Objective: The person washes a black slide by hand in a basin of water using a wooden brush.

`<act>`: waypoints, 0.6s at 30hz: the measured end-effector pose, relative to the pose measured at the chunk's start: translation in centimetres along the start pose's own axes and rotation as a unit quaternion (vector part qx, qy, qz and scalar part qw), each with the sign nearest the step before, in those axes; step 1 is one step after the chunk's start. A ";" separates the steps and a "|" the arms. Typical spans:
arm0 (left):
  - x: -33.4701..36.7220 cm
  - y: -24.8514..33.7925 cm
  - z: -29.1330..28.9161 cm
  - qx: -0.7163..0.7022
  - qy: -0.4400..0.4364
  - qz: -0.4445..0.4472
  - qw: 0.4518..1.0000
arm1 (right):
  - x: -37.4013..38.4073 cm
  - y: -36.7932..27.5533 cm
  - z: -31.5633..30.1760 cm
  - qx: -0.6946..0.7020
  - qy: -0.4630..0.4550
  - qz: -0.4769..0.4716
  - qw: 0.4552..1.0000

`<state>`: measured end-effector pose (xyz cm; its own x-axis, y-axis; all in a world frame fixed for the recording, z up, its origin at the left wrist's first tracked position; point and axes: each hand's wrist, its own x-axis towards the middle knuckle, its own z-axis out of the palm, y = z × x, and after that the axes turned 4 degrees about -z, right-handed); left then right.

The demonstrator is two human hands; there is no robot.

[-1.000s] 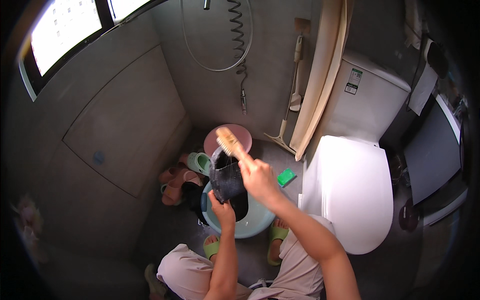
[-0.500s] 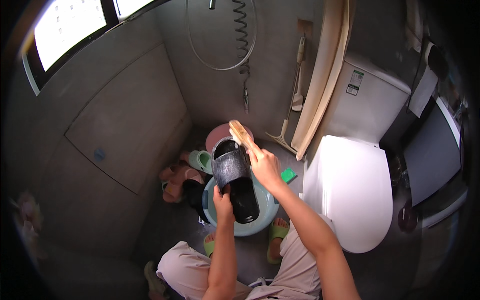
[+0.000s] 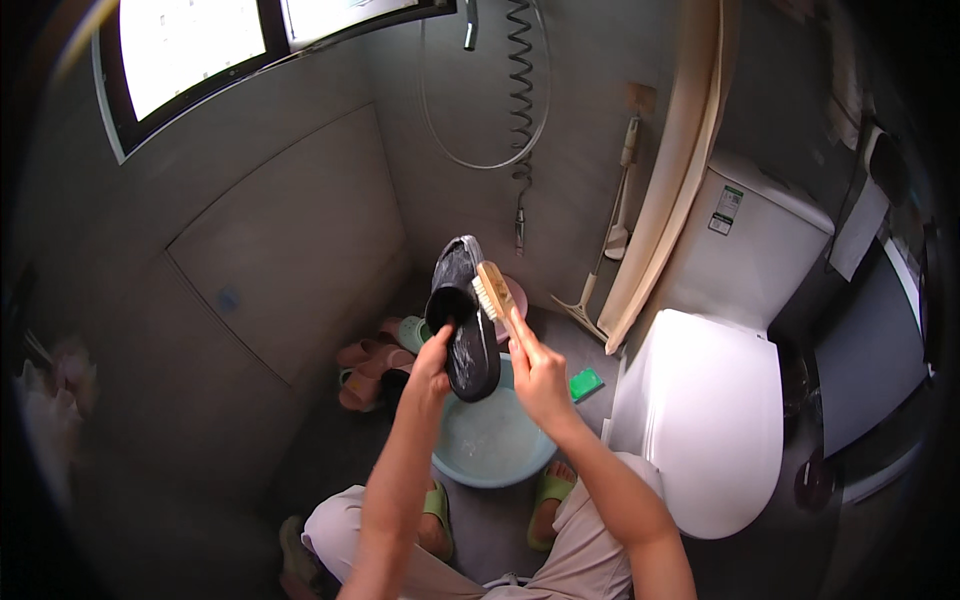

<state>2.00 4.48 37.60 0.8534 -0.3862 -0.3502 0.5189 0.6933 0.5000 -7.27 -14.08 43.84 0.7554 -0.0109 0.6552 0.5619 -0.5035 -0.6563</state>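
My left hand (image 3: 434,362) is closed round the side of a black slide sandal (image 3: 473,345), holding it tilted above a light blue basin (image 3: 485,470). White foam streaks the sandal's strap and edge. In my right hand (image 3: 538,375) is a wooden scrub brush (image 3: 495,290), gripped by its handle. Its pale bristles touch or nearly touch the sandal's right edge; I cannot tell which. Cloudy water stands in the basin between my feet, and part of the rim is behind my right hand.
Pink clogs (image 3: 365,375) and a mint clog (image 3: 412,333) lie left of the basin. A green soap box (image 3: 586,384) is on the floor at right, near the white toilet (image 3: 700,420). Behind stand a squeegee (image 3: 590,290), a curtain (image 3: 668,180) and a pink basin (image 3: 515,300).
The sandal has been raised and turned onto its side. The brush has shifted from its toe end to its side edge. My view has tilted, showing more of the basin.
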 end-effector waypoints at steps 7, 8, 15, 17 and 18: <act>0.1 3.5 1.4 0.061 0.029 0.028 0.997 | -1.0 -2.0 -1.6 -0.134 -0.079 -0.003 0.988; -0.3 2.4 2.5 0.061 0.022 0.041 0.997 | -1.3 -1.8 -1.8 -0.187 -0.112 -0.007 0.976; 0.7 -5.8 1.4 0.006 -0.019 0.121 0.992 | 2.0 0.7 1.7 -0.208 -0.119 0.050 0.970; 1.3 -6.3 0.9 -0.029 -0.030 0.130 0.991 | 1.0 0.2 2.6 -0.241 -0.156 0.066 0.956; 1.2 -5.9 0.1 -0.054 -0.056 0.121 0.990 | -0.2 -0.9 3.0 -0.217 -0.173 0.070 0.958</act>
<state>-0.05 -0.18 34.33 0.9553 -0.2618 -0.1371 0.2954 0.8323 0.4690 -6.92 -11.06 43.16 0.9215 0.1449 0.3603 0.3111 -0.8307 -0.4617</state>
